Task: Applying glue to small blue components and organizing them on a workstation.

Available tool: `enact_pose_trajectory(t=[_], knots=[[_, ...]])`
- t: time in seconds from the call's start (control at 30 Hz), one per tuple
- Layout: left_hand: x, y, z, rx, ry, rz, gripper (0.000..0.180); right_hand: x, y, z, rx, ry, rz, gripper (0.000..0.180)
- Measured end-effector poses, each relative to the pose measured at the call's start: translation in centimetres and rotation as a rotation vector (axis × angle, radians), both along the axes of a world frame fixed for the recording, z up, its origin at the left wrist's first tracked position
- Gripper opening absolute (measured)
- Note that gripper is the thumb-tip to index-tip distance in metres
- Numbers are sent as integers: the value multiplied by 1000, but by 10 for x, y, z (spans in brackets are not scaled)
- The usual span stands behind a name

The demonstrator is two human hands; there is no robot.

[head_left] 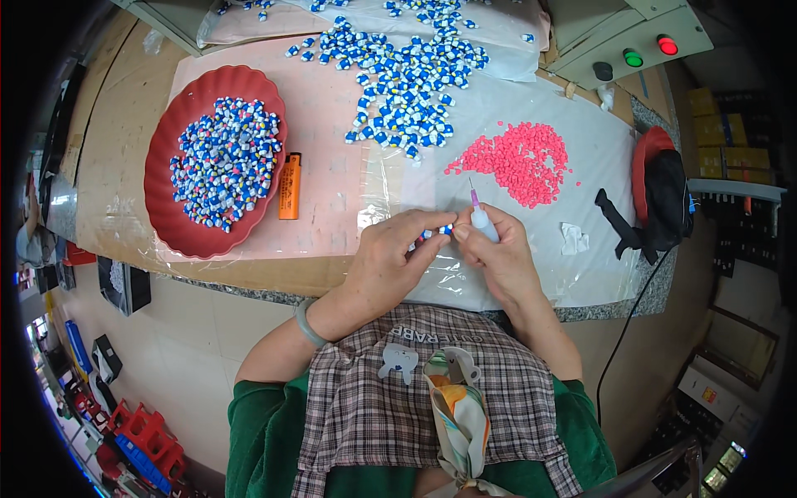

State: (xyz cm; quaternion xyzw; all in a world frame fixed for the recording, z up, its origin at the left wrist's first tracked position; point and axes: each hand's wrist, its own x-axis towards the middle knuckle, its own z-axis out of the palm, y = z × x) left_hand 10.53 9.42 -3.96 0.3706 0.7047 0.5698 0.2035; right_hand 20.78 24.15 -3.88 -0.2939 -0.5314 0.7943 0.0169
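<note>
My right hand (505,256) is closed around a small white squeeze bottle (483,222) with a thin needle on a purple base, pointing up and away from me. My left hand (388,253) pinches a tiny blue-and-white piece (447,229) close to the right fingertips. More such pieces show partly under the left fingers. Beyond my hands spreads a heap of blue-and-white pieces (407,91). To the right of it lies a scatter of small pink pieces (531,166). At the left, a red scalloped tray (158,187) holds many blue, white and pink pieces.
An orange cylinder (289,189) lies beside the tray. Crumpled white paper (574,239) rests right of my hands. A red bowl (646,158) with black cloth (669,199) stands at the table's right edge. A metal box with lit buttons (633,57) is at the back right.
</note>
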Motion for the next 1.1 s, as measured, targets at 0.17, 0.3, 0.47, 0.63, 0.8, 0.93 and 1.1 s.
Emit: enact_pose_trajectory(t=[0.17, 0.3, 0.47, 0.63, 0.8, 0.93, 1.1], knots=[[2, 1, -2, 0, 29, 25, 25, 0, -10, -5, 170, 37, -64, 7], [2, 2, -5, 14, -13, 48, 22, -1, -16, -9, 213, 82, -117, 8], [-9, 0, 5, 5, -772, -29, 15, -5, -13, -1, 158, 210, -156, 13], [-39, -1, -5, 326, -1113, -24, 17, 2, 1, -3, 144, 189, -136, 14], [-73, 17, -23, 18, 263, 85, 14, 5, 5, -2, 198, 148, -83, 11], [-74, 25, -17, -215, 506, 63, 15, 5, 6, -2, 240, 150, -66, 9], [-74, 20, -7, -327, 593, -91, 15, 7, 7, -2, 338, 142, -37, 9]])
